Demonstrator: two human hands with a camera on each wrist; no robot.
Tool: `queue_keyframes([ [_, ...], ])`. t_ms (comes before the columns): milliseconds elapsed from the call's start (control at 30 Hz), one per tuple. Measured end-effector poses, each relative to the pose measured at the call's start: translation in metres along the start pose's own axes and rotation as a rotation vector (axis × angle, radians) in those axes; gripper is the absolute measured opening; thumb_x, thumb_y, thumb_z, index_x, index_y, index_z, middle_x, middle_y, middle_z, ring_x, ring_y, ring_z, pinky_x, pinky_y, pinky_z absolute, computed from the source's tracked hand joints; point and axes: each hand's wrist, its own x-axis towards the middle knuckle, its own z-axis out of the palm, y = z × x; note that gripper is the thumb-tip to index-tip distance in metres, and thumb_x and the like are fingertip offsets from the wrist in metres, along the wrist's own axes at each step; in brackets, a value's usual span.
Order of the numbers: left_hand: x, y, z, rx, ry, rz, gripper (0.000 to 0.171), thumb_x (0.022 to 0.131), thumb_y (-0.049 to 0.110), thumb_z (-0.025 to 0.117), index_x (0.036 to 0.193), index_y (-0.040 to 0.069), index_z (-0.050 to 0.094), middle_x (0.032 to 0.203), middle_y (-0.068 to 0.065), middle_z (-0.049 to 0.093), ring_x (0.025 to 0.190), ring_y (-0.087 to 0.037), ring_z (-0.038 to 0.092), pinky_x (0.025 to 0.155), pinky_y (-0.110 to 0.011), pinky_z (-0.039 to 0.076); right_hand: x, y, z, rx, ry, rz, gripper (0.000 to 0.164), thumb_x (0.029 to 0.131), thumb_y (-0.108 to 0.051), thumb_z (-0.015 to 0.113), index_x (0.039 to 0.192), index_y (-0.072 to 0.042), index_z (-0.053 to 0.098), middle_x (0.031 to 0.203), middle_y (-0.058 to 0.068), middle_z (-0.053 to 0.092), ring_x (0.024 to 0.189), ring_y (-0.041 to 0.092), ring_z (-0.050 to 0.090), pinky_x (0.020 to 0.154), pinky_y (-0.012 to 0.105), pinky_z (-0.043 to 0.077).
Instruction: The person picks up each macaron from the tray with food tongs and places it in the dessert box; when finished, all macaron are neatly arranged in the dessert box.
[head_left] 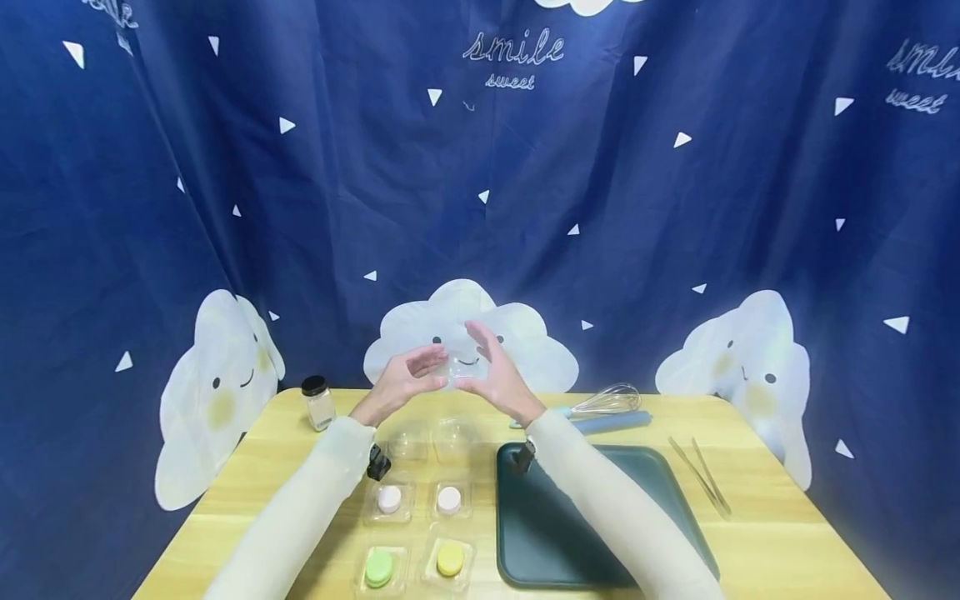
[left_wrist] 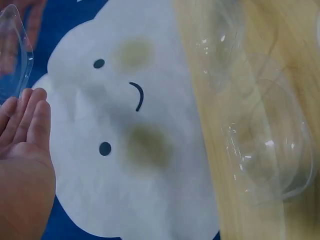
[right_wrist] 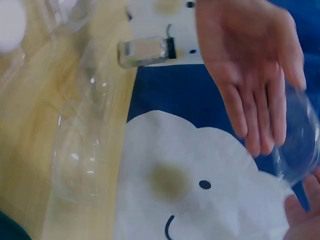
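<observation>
Above the far table edge, both hands hold a piece of clear plastic packaging (head_left: 461, 367) between them. My left hand (head_left: 407, 382) has its thumb below and its fingers above, at the packaging's left side. On the opposite side, my right hand (head_left: 500, 379) has its thumb low and its fingers spread upward. In the right wrist view the packaging (right_wrist: 306, 137) is beside the left thumb and fingertips; the right hand (right_wrist: 305, 212) is cut off at the frame corner. An unoccupied clear plastic box (head_left: 452, 437) lies below on the table.
Clear boxes hold two pale macarons (head_left: 388, 499), a green macaron (head_left: 378, 567) and a yellow macaron (head_left: 450, 558). A dark tray (head_left: 570, 533) lies right of them. Beyond are a jar (head_left: 318, 404), whisk (head_left: 611, 401), blue rolling pin (head_left: 611, 422) and metal tongs (head_left: 701, 475).
</observation>
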Motion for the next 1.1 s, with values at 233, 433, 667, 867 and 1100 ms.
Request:
queue_keyframes([
  [233,-0.009,0.013,0.012,0.043,-0.052,0.066,0.067,0.087,0.010,0.078,0.147,0.003,0.050,0.147,-0.027,0.054,0.140,-0.040,0.051,0.119,-0.054,0.038,-0.009,0.011,-0.021,0.213,-0.123,0.072,0.091,0.090,-0.027,0.077,0.160,-0.008,0.022,0.167,0.018,0.028,0.156,0.031,0.026,0.127,0.056,0.023],
  [433,-0.016,0.016,0.022,0.085,-0.055,0.052,0.072,0.085,0.015,0.081,0.148,0.003,0.048,0.148,-0.022,0.055,0.141,-0.035,0.051,0.119,-0.049,0.039,-0.018,0.012,-0.026,0.242,-0.172,0.087,0.086,0.092,-0.024,0.074,0.159,-0.005,0.024,0.165,0.016,0.033,0.154,0.033,0.030,0.126,0.057,0.027],
  [667,-0.020,0.012,0.023,0.038,-0.062,0.035,0.072,0.086,0.014,0.080,0.149,0.002,0.047,0.149,-0.021,0.055,0.141,-0.037,0.051,0.118,-0.051,0.039,-0.026,0.008,-0.026,0.241,-0.216,0.051,0.085,0.089,-0.026,0.078,0.156,0.000,0.031,0.160,0.022,0.039,0.150,0.040,0.035,0.122,0.061,0.030],
  [867,-0.031,0.005,0.023,0.049,-0.073,0.002,0.073,0.087,0.019,0.080,0.150,0.004,0.046,0.149,-0.018,0.055,0.141,-0.036,0.051,0.117,-0.047,0.041,-0.036,0.010,-0.014,0.250,-0.231,0.067,0.080,0.090,-0.017,0.078,0.153,0.003,0.034,0.158,0.027,0.039,0.148,0.042,0.038,0.122,0.059,0.032],
  [1100,-0.055,-0.008,0.024,0.030,-0.095,0.022,0.072,0.090,0.015,0.076,0.151,-0.001,0.042,0.149,-0.023,0.054,0.141,-0.040,0.049,0.118,-0.044,0.041,-0.052,0.010,0.005,0.220,-0.222,0.139,0.071,0.091,-0.017,0.076,0.151,-0.003,0.041,0.154,0.020,0.048,0.145,0.037,0.044,0.122,0.052,0.036],
])
